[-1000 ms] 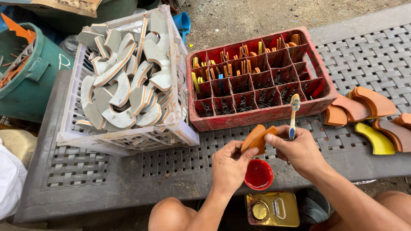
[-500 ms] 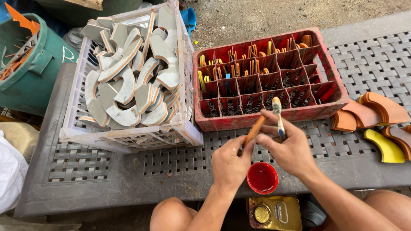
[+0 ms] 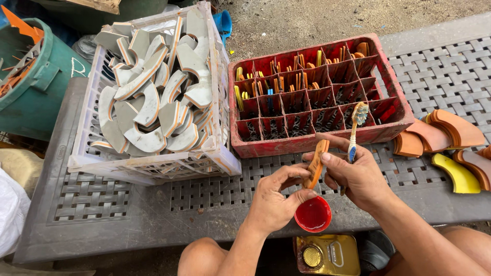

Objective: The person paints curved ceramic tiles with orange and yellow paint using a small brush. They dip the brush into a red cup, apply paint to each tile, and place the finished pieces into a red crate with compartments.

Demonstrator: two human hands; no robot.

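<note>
My left hand (image 3: 273, 200) pinches a curved orange piece (image 3: 316, 163), held on edge above a small red cup (image 3: 313, 214) of red liquid. My right hand (image 3: 358, 176) grips a toothbrush (image 3: 354, 134) with its worn bristles pointing up, and its fingers also touch the orange piece. Both hands hover over the grey perforated bench (image 3: 128, 214), just in front of a red divided crate (image 3: 317, 92).
A white basket (image 3: 153, 168) full of pale curved pieces sits at left. Orange and yellow curved pieces (image 3: 450, 143) lie at right. A gold tin (image 3: 322, 254) rests below the bench edge. A green tub (image 3: 30, 87) stands far left.
The orange piece has been turned from flat to on edge and brought closer to me. The toothbrush shifted right and stays upright in my right hand.
</note>
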